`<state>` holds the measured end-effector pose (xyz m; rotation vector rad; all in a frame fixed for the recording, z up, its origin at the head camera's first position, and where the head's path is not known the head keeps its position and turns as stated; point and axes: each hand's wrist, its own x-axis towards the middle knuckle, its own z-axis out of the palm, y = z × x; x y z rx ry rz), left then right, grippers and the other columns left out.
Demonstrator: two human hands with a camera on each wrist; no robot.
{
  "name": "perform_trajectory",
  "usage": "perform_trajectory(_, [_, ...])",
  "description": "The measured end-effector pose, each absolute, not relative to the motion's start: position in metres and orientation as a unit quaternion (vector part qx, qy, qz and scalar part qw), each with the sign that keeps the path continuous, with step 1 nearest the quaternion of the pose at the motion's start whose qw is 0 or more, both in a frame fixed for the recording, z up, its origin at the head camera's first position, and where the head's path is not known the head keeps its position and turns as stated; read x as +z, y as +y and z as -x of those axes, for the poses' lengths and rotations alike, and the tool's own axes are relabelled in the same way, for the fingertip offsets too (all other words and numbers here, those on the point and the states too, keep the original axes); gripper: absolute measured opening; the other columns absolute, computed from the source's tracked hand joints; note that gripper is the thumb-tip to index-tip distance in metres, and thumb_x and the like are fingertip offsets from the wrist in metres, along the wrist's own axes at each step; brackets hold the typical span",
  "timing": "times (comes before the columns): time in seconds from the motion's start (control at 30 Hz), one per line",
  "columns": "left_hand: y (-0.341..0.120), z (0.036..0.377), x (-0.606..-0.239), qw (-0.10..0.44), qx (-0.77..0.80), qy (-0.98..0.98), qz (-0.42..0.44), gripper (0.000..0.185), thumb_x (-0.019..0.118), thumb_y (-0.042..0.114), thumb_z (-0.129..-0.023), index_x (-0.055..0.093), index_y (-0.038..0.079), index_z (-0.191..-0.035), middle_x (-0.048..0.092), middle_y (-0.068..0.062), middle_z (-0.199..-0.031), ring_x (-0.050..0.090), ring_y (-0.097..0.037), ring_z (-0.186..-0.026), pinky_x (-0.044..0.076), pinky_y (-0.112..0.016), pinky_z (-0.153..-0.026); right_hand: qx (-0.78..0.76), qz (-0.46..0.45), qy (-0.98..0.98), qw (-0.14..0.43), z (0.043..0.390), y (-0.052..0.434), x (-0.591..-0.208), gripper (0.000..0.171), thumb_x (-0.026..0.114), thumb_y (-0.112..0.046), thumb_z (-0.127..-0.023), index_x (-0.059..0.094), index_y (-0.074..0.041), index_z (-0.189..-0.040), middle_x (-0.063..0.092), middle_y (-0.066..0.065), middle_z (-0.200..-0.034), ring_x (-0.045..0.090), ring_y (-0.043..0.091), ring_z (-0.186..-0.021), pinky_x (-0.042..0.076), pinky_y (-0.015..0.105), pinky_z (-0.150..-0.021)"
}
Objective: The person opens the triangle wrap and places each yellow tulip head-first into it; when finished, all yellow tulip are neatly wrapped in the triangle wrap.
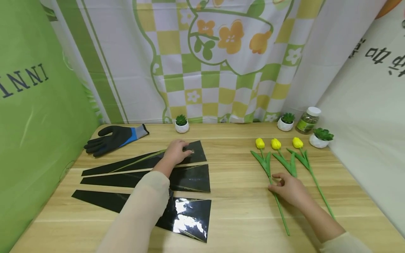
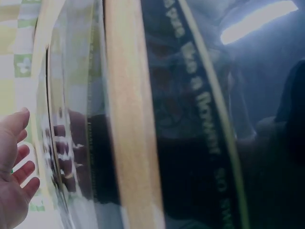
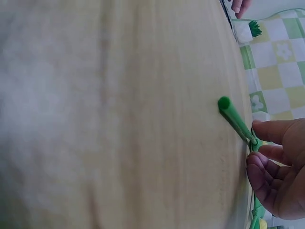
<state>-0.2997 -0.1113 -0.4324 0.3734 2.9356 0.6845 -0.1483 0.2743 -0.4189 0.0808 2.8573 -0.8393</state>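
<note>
only the right wrist view shows fingers [image 3: 267, 131] pinching the stem [image 3: 234, 119].

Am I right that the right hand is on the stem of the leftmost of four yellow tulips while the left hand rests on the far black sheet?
Not quite: the head view shows three yellow tulips, not four. The right hand is on the leftmost stem, and the left hand rests on the far black sheet.

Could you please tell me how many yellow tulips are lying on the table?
3: left tulip under the right hand, middle tulip and right tulip beside it.
</note>
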Motion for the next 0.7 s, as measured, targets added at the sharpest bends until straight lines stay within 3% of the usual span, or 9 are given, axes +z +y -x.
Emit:
perform_trajectory(0.17, [-0.113, 0.298, -0.438, 0.059, 0.227, 0.966, -0.109, 0.046, 0.06, 0.031, -0.098, 0.057, 0.007, -0.137, 0.048, -0.016, -0.145, 0.042, -0.035, -0.137, 0.038, -0.049, -0.113, -0.281, -0.025, 0.956, 0.082, 0.149, 0.273, -0.422, 0.057, 0.07, -0.032, -0.09, 0.056, 0.006, -0.131, 0.061, 0.004, -0.085, 0.053, 0.017, -0.076, 0.041, 0.028, -0.064])
perform_trajectory(0.47, [-0.113, 0.297, -0.443, 0.055, 0.217, 0.97, -0.096, 0.04, 0.062, 0.031, -0.097, 0.063, 0.011, -0.132, 0.052, -0.015, -0.141, 0.045, -0.035, -0.134, 0.041, -0.05, -0.111, -0.281, -0.036, 0.955, 0.088, 0.15, 0.27, -0.423, 0.05, 0.068, -0.027, -0.091, 0.059, 0.007, -0.127, 0.067, 0.01, -0.093, 0.059, 0.02, -0.083, 0.048, 0.033, -0.067])
perform_trajectory(0.7, [-0.11, 0.297, -0.446, 0.032, 0.216, 0.971, -0.092, 0.031, 0.064, 0.029, -0.096, 0.071, 0.01, -0.119, 0.058, -0.015, -0.133, 0.051, -0.033, -0.126, 0.046, -0.047, -0.105, -0.286, -0.042, 0.953, 0.088, 0.15, 0.269, -0.424, 0.047, 0.065, -0.022, -0.091, 0.058, 0.008, -0.127, 0.066, 0.009, -0.091, 0.058, 0.019, -0.08, 0.045, 0.029, -0.062])
